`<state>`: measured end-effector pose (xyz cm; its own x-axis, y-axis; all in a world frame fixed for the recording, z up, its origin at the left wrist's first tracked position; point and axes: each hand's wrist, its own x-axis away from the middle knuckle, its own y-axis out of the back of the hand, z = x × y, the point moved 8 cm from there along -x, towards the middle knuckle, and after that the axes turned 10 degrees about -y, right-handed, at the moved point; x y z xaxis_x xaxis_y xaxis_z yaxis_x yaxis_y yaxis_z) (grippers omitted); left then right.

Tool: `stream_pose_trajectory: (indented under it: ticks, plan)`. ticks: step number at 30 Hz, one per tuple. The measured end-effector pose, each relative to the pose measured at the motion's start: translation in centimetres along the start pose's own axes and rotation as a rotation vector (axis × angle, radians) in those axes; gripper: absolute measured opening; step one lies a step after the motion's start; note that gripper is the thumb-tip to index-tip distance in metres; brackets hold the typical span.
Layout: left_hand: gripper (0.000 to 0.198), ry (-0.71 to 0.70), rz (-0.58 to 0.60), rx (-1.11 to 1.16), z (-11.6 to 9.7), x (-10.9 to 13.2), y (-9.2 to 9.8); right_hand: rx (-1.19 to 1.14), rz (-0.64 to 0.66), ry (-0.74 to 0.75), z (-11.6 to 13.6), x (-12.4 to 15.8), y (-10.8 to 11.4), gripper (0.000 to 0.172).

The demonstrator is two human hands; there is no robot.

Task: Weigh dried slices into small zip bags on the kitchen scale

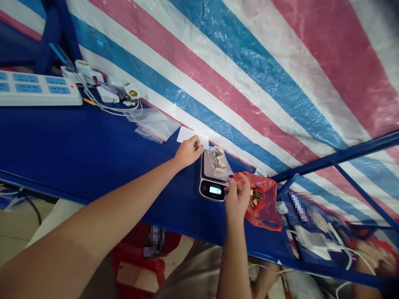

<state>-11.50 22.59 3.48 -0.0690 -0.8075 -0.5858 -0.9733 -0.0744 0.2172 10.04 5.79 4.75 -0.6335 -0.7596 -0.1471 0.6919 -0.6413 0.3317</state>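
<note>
Head view only. Clear pouch (220,162) of pale pieces is laid on the scale (208,176), whose display is lit. The pouch's long axis runs 11-to-5 o'clock; its mouth end cannot be told. White card (187,135), at the scale's 10 o'clock, is pinched by left hand (188,152) fingers. Right hand (237,198) is held at the scale's 4 o'clock, fingers narrow, contents not discernible. Weighing is judged partly done: pieces are left in the red bag (264,203) at 3 o'clock.
</note>
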Motion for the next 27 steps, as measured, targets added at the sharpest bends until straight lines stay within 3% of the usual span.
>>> stream_pose_trajectory:
  ticks: [4,7,11,13,17,27]
  plan:
    - [0.015,0.015,0.026,0.039,0.3,0.0,-0.2,0.093,0.082,0.006,1.8,-2.7,-2.5,0.044]
    - [0.015,0.021,0.032,0.046,0.5,0.0,-0.3,0.128,0.072,0.106,4.7,-4.2,-3.2,0.039]
    - [0.015,0.039,0.031,0.049,0.8,0.0,-0.3,0.265,0.09,0.314,11.3,-4.2,-1.5,0.035]
    - [0.014,0.05,0.03,0.05,1.0,0.0,-0.4,0.45,0.18,0.406,14.6,-3.3,-0.8,0.031]
    - [0.015,0.046,0.039,0.067,1.0,0.0,-0.5,0.71,0.233,0.563,19.0,-1.1,0.6,0.026]
    - [0.015,0.043,0.042,0.078,1.0,0.0,-0.6,0.762,0.491,0.631,19.0,0.9,-0.3,0.023]
